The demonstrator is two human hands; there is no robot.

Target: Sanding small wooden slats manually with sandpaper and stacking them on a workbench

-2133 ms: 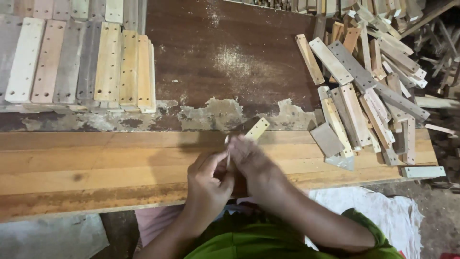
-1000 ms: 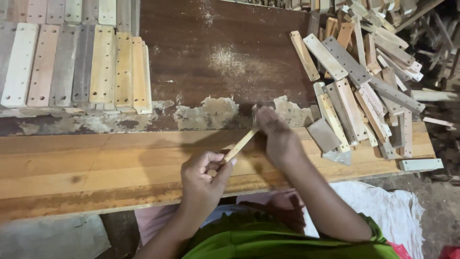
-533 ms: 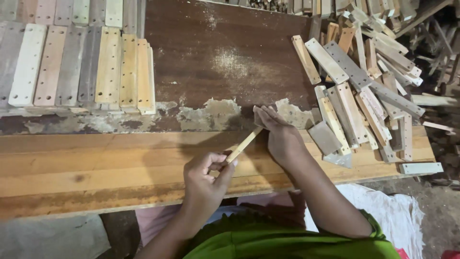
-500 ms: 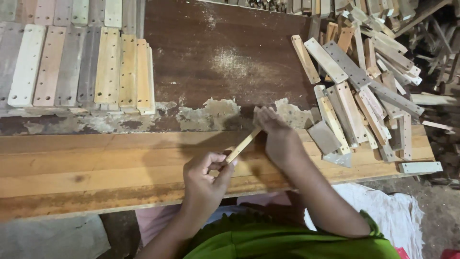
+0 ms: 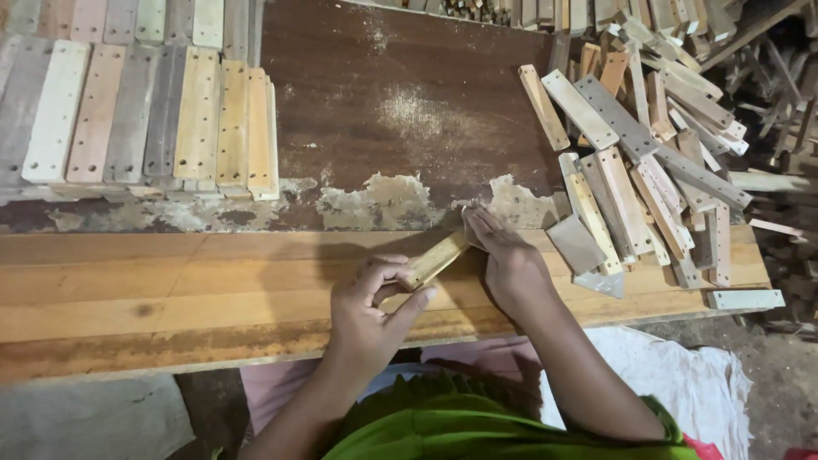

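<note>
The near end of the wooden strip (image 5: 430, 266) disappears inside the left hand (image 5: 371, 311), so how the fingers close on it there cannot be told. The right hand (image 5: 509, 268) covers the strip's far end and a patch of the desk (image 5: 170, 290) beneath it. The rows of flat slats (image 5: 153, 111) run off the top and left edges. The heap of loose slats (image 5: 648, 162) is cut by the top edge, its lower pieces buried. Both forearms leave the bottom edge.

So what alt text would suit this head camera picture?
A person's left hand and right hand hold a small wooden strip over a plank workbench. Neat rows of drilled slats lie left, a loose slat pile right.
</note>
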